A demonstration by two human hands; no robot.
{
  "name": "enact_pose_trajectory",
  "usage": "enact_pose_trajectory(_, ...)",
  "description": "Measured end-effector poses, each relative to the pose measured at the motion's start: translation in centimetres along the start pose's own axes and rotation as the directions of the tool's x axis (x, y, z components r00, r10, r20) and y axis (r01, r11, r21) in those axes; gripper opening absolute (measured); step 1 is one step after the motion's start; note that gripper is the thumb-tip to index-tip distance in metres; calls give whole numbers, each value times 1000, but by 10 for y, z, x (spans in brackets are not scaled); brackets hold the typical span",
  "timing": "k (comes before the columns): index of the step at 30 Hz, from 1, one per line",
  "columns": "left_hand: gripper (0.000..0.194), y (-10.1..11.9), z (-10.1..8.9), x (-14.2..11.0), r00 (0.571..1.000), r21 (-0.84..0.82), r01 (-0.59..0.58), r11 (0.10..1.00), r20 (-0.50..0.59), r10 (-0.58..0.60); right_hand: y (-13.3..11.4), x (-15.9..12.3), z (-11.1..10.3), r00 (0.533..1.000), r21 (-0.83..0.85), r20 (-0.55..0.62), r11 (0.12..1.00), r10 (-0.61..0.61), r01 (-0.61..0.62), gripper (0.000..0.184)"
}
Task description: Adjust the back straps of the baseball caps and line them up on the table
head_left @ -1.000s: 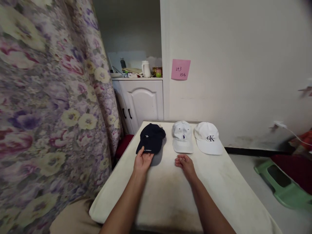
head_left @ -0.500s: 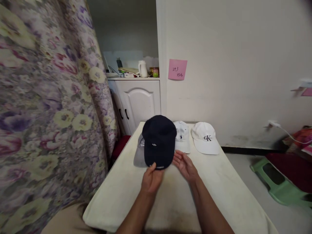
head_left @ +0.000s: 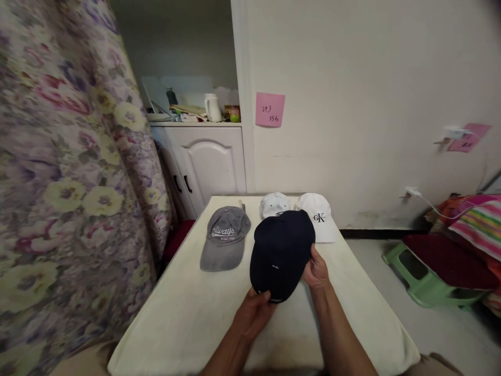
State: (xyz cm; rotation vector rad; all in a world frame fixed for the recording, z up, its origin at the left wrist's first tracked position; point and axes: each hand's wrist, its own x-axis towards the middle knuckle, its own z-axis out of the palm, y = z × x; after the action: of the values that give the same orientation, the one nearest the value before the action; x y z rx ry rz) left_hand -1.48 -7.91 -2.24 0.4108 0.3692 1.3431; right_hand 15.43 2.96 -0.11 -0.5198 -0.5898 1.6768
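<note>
A navy baseball cap (head_left: 282, 250) is held up over the table, its brim tilted down toward me. My left hand (head_left: 256, 310) pinches the brim's front edge, thumb on top. My right hand (head_left: 316, 270) grips the cap's right side, its fingers partly hidden behind the cap. On the table to the left lies a grey cap (head_left: 226, 237) with "Always" lettering. Behind the navy cap sit a pale blue-white cap (head_left: 274, 203), mostly covered from view, and a white cap (head_left: 324, 230) with "CK" letters.
A cream cloth covers the table (head_left: 188, 324). A floral curtain (head_left: 78, 198) hangs close on the left. At the back stand a white cabinet (head_left: 211, 162) and a wall with a pink note (head_left: 270, 109). A green stool (head_left: 420, 284) is on the floor at right.
The navy cap has been lifted off the grey cap and carried right and toward me, uncovering the grey one. My right hand has taken hold of its side. The view has turned right.
</note>
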Motion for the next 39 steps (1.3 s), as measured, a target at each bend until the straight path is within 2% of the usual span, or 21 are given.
enact_pose_trajectory(3,49,3,5,1,998,46,55,997,41,-57,-22,-11,-10,998,-66,5,996,67,-66,50)
enact_pose_trajectory(6,34,8,13,7,996,85,34,996,82,-41,-45,-25,-17,995,-175,54,982,82,-71,55)
enact_pose_trajectory(10,31,18,34,17,995,162,6,987,100,-22,-68,-41,-19,991,-306,133,951,7,34,53)
enact_pose_trajectory(13,28,27,55,24,991,186,6,982,133,-31,-80,-45,-18,983,-309,184,948,-23,80,58)
enact_pose_trajectory(16,21,34,76,31,986,204,-15,979,168,-20,-92,-44,-20,967,-300,256,950,-11,90,56)
enact_pose_trajectory(20,27,36,94,41,983,290,-15,957,181,-40,-107,-42,-29,944,-353,325,934,60,62,52)
enact_pose_trajectory(23,44,35,98,46,979,321,-53,946,205,-15,-116,-43,-39,920,-378,379,924,94,61,56)
enact_pose_trajectory(27,54,37,94,43,972,325,-103,940,235,25,-122,-49,-47,876,-379,458,924,152,39,69)
enact_pose_trajectory(33,52,49,89,19,969,367,-19,930,235,-73,-119,-61,-43,854,-342,504,938,130,59,78)
enact_pose_trajectory(35,51,55,90,8,964,395,22,919,234,-123,-119,-64,-40,834,-362,531,930,152,61,73)
enact_pose_trajectory(39,40,60,91,-7,973,455,68,888,167,-160,-119,-68,-34,785,-401,586,914,201,64,49)
